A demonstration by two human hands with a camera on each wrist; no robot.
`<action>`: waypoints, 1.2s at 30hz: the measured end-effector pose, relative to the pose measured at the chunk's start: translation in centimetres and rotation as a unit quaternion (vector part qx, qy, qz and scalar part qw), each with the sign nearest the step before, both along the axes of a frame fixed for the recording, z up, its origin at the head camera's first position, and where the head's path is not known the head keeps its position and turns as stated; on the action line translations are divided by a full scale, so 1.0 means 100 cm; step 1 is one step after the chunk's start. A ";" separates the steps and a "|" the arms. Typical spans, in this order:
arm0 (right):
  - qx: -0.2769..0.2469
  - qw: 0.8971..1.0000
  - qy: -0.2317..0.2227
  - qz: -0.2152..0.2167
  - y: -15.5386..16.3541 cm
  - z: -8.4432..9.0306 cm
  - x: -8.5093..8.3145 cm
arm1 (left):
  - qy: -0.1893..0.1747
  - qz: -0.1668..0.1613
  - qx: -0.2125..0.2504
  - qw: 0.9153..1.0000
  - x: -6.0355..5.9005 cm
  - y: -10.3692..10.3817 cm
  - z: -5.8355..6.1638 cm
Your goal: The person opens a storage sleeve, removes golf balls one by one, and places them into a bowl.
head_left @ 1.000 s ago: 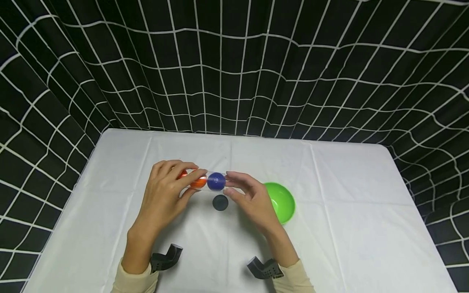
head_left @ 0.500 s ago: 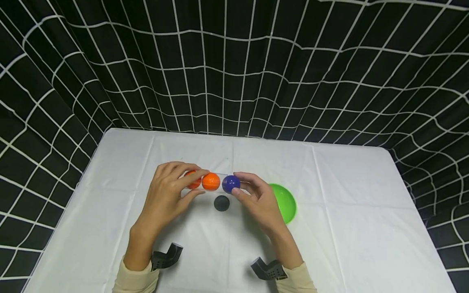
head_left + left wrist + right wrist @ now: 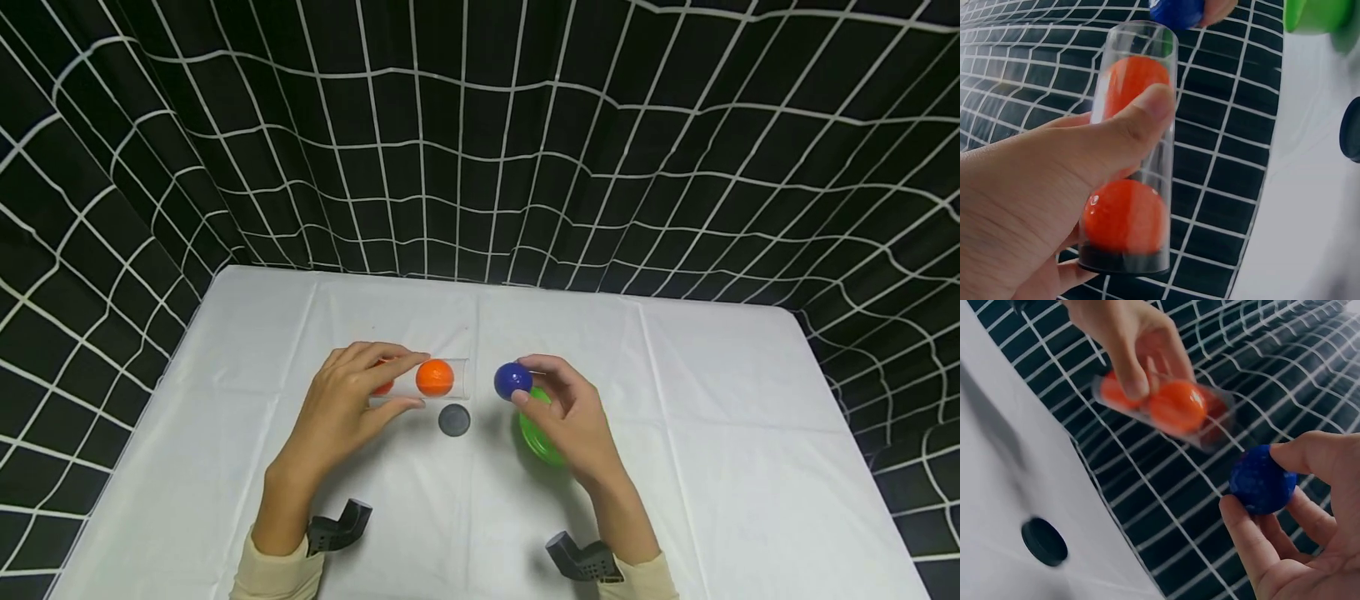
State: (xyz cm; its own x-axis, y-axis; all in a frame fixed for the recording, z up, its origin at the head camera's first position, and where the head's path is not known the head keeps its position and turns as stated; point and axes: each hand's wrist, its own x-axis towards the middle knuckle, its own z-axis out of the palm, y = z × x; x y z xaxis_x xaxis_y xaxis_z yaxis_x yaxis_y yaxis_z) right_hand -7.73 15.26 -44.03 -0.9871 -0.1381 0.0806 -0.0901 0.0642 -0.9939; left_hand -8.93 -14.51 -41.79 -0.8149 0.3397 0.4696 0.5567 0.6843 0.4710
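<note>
Centrally, the left hand (image 3: 341, 408) grips a clear tube (image 3: 431, 379) of orange balls (image 3: 435, 377); the right hand (image 3: 573, 417) pinches a blue ball (image 3: 513, 380).

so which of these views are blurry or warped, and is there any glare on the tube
Head view: sharp, but the grid backdrop bows outward, a wide-lens warp. Left wrist view: the clear tube shows only faint pale streaks, and the blue ball is cut off by the top edge. Right wrist view: the tube and orange balls are soft and smeared, while the blue ball stays crisp.
</note>
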 end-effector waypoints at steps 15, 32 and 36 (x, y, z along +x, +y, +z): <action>0.096 0.992 0.078 -0.002 0.040 -0.005 0.003 | -0.039 0.000 0.001 0.999 0.002 -0.001 -0.002; 0.282 0.953 0.111 -0.018 0.053 -0.009 0.003 | -0.047 -0.013 -0.008 0.999 0.004 0.000 -0.001; 0.293 0.950 0.109 -0.015 0.056 -0.011 0.003 | -0.039 -0.011 -0.010 0.999 0.003 0.001 0.000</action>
State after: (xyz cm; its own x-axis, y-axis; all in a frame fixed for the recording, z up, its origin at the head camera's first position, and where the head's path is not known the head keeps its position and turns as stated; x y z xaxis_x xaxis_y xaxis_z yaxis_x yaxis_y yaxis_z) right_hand -7.42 20.82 -45.08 -0.9602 -0.1947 0.2005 -0.2785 0.6063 -0.7449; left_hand -8.60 -14.44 -41.78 -0.8407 0.3668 0.3983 0.5344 0.6811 0.5005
